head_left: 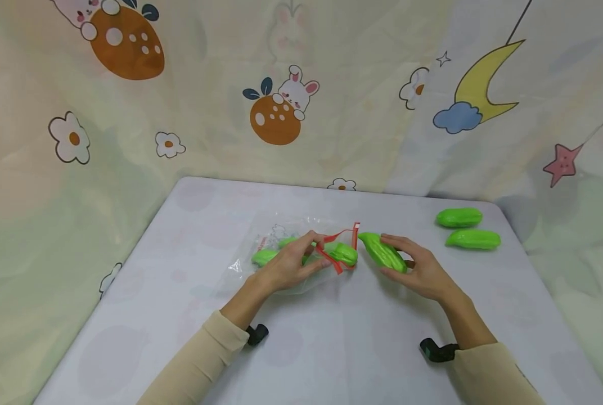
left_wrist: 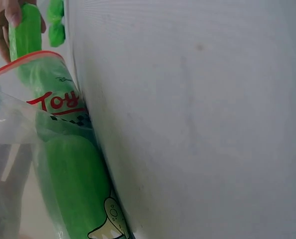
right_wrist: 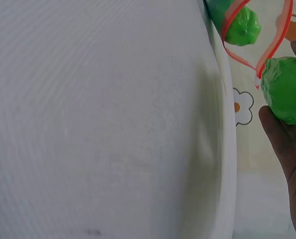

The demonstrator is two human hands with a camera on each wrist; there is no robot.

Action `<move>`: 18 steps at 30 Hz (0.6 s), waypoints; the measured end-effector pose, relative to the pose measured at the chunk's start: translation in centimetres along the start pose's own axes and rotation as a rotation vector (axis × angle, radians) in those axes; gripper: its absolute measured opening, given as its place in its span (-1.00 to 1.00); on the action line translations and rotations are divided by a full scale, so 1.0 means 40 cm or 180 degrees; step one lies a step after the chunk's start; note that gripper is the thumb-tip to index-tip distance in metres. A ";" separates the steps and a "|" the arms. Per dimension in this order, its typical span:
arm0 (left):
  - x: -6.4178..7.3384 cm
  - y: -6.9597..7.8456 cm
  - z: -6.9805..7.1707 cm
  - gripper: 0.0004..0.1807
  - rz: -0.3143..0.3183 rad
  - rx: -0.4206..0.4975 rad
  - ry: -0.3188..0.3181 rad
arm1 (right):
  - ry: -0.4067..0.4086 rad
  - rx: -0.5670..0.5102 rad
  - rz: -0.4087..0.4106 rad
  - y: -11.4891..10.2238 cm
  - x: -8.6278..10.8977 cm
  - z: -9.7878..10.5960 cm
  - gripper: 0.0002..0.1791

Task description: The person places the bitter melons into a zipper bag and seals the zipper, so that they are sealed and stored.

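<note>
A clear zip bag [head_left: 296,288] with a red-edged mouth lies on the table, with several green bitter melons [head_left: 265,257] inside; "Toy" is printed on it in the left wrist view. My left hand [head_left: 293,264] pinches the red edge and holds the mouth apart. Another bitter melon [head_left: 382,252], bright green and ridged, is gripped between the thumb and fingers of my right hand [head_left: 423,270]. Its pointed end faces the bag mouth, just outside it. In the right wrist view, the held melon's blunt end [right_wrist: 286,89] shows beside the red rim [right_wrist: 275,42].
Two more bitter melons [head_left: 459,217] [head_left: 473,239] lie side by side at the table's back right. The pale table [head_left: 301,360] meets a printed cloth backdrop [head_left: 352,124] behind. Black wrist mounts [head_left: 437,351] show near both sleeves.
</note>
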State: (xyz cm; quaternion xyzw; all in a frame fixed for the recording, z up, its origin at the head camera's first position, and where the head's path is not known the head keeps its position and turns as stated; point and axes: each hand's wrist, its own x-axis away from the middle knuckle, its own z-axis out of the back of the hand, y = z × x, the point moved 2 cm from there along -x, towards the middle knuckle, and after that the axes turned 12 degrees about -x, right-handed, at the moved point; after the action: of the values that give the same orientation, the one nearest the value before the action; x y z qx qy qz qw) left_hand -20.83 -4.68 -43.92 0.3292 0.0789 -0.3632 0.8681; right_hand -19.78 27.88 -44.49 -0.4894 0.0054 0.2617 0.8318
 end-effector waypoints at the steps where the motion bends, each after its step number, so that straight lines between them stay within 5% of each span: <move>1: -0.001 0.000 0.000 -0.58 0.0005 -0.0007 -0.0003 | -0.0003 0.0004 0.0004 0.000 -0.001 -0.001 -0.26; 18: -0.003 -0.001 -0.002 -0.60 -0.0053 -0.0006 0.0028 | -0.0111 -0.0046 0.0035 0.001 -0.012 -0.037 -0.35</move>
State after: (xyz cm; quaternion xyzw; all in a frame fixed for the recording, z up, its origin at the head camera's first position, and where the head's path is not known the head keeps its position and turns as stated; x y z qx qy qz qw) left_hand -20.93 -4.58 -43.95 0.3293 0.0857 -0.3689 0.8649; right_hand -19.87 26.49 -45.17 -0.4907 -0.0082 0.2748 0.8268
